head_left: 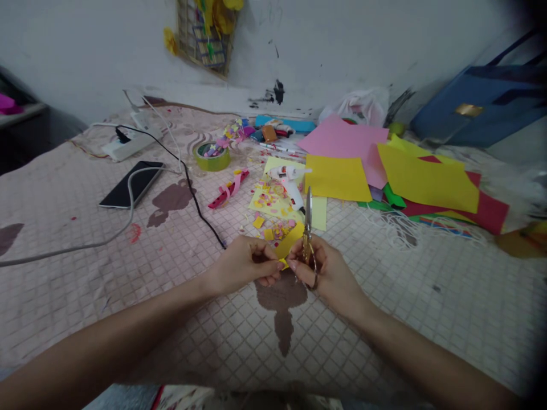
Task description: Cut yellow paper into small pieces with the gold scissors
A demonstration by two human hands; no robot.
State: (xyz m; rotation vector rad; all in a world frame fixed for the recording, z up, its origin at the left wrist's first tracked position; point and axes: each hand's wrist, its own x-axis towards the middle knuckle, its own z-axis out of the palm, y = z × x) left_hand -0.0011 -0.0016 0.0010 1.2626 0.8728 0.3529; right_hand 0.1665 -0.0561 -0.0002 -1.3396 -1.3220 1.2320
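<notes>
Between finger and thumb, my left hand (252,262) pinches a small piece of yellow paper (284,263). My right hand (327,270) is closed around the scissors (308,228), whose blades point up and away from me. Its fingertips also meet the yellow piece from the right. Just beyond my fingers lies a larger yellow strip (288,242), beside small yellow and pink paper scraps (277,229). A white glue gun (290,182) rests on a pale yellow sheet (273,206) strewn with more scraps.
Yellow sheets (337,177), a pink sheet (346,139) and tangled white string (399,228) lie to the right. A roll of tape (211,156), a phone (132,185), a power strip (128,146) and a black cable (196,199) occupy the left. A blue bag (478,102) stands at the back right.
</notes>
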